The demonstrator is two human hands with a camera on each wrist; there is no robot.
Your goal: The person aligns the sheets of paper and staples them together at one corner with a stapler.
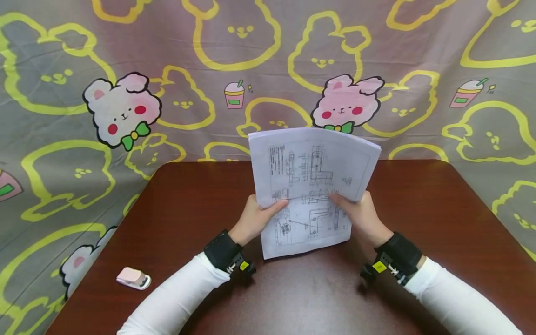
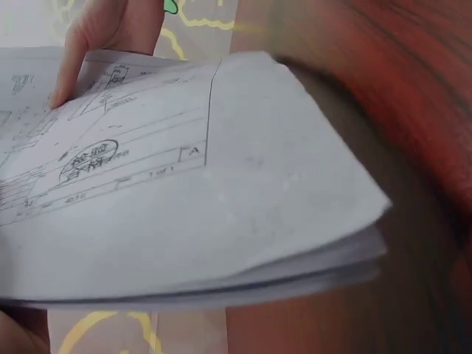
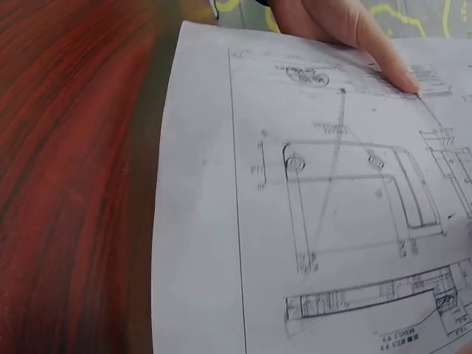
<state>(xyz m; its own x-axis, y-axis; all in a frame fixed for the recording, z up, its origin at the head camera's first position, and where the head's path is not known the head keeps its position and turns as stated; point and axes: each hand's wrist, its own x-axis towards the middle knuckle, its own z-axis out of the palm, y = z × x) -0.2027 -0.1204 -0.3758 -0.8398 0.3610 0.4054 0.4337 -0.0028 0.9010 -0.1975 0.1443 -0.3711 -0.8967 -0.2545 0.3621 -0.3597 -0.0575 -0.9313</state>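
Note:
A stack of paper sheets [image 1: 301, 163] printed with technical line drawings stands upright above the table, slightly bowed. My left hand [image 1: 261, 216] grips its left edge, thumb across the front and fingers hidden behind. On the opposite edge my right hand [image 1: 356, 209] holds it the same way. In the left wrist view, several layers show along the edge of the stack [image 2: 295, 162], and the right hand [image 2: 110, 37] appears at the far side. The right wrist view shows the drawing on the top sheet [image 3: 199, 184] close up, with the left hand [image 3: 346, 29] beyond.
A small pink and white stapler-like object [image 1: 134, 278] lies on the dark red-brown table [image 1: 188, 200] at the left. Behind the table hangs a curtain [image 1: 268, 83] with cartoon bears. Both wrists wear black straps with small cameras.

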